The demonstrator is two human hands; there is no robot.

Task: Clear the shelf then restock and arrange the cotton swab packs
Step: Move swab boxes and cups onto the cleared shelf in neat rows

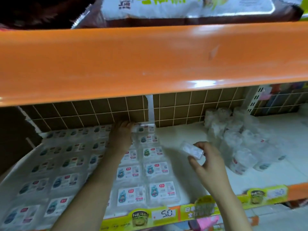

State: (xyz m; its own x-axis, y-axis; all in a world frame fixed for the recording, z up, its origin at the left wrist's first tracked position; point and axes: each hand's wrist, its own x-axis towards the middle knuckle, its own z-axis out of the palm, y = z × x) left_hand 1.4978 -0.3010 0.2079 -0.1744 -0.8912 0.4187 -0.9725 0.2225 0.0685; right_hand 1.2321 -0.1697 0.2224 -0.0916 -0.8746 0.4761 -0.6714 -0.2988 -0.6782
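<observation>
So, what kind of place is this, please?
Most likely a shop aisle. Rows of labelled cotton swab packs lie flat on the shelf, a price tag reading 5.0 sits on its front edge, and the right hand holds another pack.

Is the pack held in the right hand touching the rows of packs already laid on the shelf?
Apart. In the head view the held pack, pinched by the right hand, sits over bare white shelf, right of the laid rows.

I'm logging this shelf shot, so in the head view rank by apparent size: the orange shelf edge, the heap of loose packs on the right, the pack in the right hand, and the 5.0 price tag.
1. orange shelf edge
2. heap of loose packs
3. pack in the right hand and 5.0 price tag: these look alike, and the tag is nearer the camera, so unranked.
</observation>
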